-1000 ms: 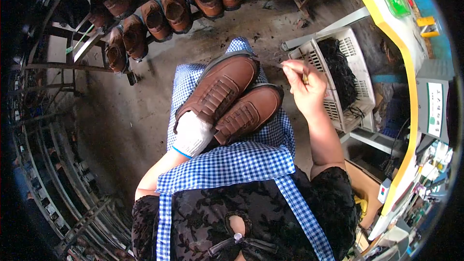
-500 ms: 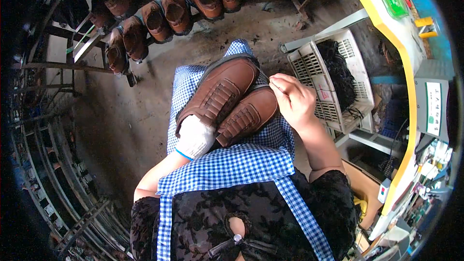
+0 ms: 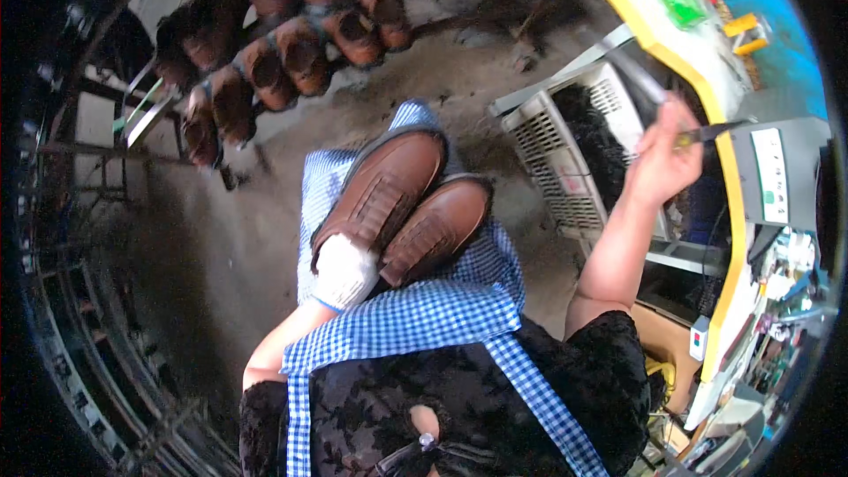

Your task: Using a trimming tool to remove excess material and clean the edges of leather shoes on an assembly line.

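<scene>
My left hand [image 3: 346, 272] wears a white knit glove with a blue cuff edge and holds a brown leather shoe [image 3: 395, 168] at its opening. The fingers are hidden inside. A second brown shoe [image 3: 442, 225] lies close against it on my lap, over a blue-and-white checked apron [image 3: 406, 327]. Off to the right, my bare right hand [image 3: 664, 155] is closed around a long dark tool [image 3: 638, 72], blurred by motion; its kind does not show. Another dark, pointed piece [image 3: 720, 131] sticks out on the other side of that hand, partly yellow near the fingers.
A white plastic basket [image 3: 555, 168] of black scraps stands below the right hand. Beside it runs a yellow-edged workbench [image 3: 735, 212] with a green box [image 3: 680, 0] and a grey machine [image 3: 786, 172]. Several brown shoes [image 3: 300, 55] line a rack at the far left.
My right hand has left the shoe's toe and moved right, over the basket by the bench, and now has a dark tool in it. The left hand keeps its hold on the shoe.
</scene>
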### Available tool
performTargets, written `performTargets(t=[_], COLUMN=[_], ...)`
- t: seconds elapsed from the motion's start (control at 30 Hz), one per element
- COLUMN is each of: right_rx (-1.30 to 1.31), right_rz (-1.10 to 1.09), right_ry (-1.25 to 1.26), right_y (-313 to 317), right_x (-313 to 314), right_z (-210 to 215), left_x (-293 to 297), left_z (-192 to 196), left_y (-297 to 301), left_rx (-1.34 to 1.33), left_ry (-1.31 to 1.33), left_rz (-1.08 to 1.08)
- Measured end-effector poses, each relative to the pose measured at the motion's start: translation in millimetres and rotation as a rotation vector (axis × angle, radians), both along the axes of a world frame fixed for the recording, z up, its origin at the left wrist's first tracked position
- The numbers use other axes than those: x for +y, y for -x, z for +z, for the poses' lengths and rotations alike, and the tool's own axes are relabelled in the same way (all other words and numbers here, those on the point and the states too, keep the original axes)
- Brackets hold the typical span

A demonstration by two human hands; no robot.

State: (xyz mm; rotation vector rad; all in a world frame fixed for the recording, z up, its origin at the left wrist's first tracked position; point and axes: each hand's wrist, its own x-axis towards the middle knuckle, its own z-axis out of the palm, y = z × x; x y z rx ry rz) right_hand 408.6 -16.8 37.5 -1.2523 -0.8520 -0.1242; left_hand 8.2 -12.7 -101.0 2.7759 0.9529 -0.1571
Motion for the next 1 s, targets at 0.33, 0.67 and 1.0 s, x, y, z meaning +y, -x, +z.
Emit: performTargets(t=[0.33, 0.67, 1.0], right_rx=[-0.143, 0.031, -0.118], right_rz=[-0.438, 0.206, 0.773], right_ry=[0.047, 0.198, 1.157], right_y=[-193.0, -34.7, 124.4], right_x=[91.0, 67.8, 64.0], right_z=[36.6, -20.6, -144.6], left_x=[-11.5, -9.0, 12.4], left_z=[-19.9, -0.1, 125.5], left_y=[9.6, 5.1, 13.8], left_rx=[-0.027, -0.202, -0.090], left_ry=[-0.258, -0.090, 0.374], left_rz=[0.029, 0.118, 0.160])
